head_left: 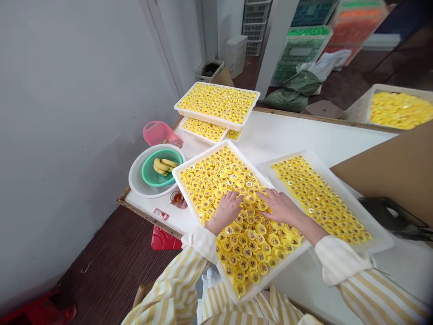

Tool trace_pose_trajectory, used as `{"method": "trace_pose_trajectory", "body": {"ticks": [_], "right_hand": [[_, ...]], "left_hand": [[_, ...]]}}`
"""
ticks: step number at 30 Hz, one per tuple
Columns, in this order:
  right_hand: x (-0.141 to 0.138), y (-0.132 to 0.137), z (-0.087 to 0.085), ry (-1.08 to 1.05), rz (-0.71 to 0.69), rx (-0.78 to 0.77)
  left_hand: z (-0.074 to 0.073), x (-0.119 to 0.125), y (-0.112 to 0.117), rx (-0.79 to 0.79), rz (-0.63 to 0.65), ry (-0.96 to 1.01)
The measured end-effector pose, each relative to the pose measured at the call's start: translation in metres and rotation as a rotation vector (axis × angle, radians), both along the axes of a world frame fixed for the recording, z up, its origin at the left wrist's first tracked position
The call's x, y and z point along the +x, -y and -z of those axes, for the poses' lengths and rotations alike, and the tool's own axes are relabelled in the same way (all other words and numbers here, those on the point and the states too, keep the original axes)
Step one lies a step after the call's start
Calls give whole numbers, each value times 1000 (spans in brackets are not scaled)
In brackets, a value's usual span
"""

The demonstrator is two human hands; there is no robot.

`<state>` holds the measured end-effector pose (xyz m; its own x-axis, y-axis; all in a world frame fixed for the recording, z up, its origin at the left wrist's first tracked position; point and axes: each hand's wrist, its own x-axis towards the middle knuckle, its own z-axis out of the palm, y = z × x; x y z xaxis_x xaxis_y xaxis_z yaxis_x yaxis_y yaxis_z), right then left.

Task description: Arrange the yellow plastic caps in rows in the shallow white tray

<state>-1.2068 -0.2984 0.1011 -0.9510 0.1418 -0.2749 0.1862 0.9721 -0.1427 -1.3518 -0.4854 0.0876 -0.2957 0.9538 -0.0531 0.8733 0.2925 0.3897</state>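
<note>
So, both hands are busy in the same spot: a shallow white tray (274, 274) packed with round yellow pieces (252, 246), most lying printed side up. The tray sits at a slant with its near corner out past the edge of the bench (280, 131), over the lap, I'd guess so the whole thing is easy to reach.

Left hand (227, 208) is palm down, fingers bent and close together on the pieces; can't tell if one's pinched underneath. Right hand (279, 205) comes in from the other side, fingers apart and lying on the pieces, not gripping as far as I can see. Having them face each other mid-tray probably lets both work one patch.

Another tray (375, 248) lies just beside on the right, its pieces in tidy rows, handy for that arm. Filled ones are stacked (206, 118) at the back, likely to save room. Bananas (162, 166) sit in a green basket (146, 174) inside a white basin (135, 180), off to the left.
</note>
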Motion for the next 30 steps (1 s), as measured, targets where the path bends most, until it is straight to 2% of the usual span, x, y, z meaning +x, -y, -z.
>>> {"method": "trace_pose_trajectory", "body": {"ticks": [3,7,14,19,24,30], "right_hand": [[-4,2,2,31,25,-27],[-8,1,-1,48,-7,-96],[-2,-3,-1,61,-188,-220],[6,-3,3,55,-265,-271],[5,-3,3,15,-225,-353],[-1,-4,-3,-84,-206,-299]], "left_hand": [[10,14,-32,-41,36,-26],[14,17,-45,-102,49,-48],[-4,17,-28,-177,71,-95],[-4,9,-21,-183,56,-94],[-4,0,-25,-207,29,-76],[-21,10,-11,-192,4,-44]]}}
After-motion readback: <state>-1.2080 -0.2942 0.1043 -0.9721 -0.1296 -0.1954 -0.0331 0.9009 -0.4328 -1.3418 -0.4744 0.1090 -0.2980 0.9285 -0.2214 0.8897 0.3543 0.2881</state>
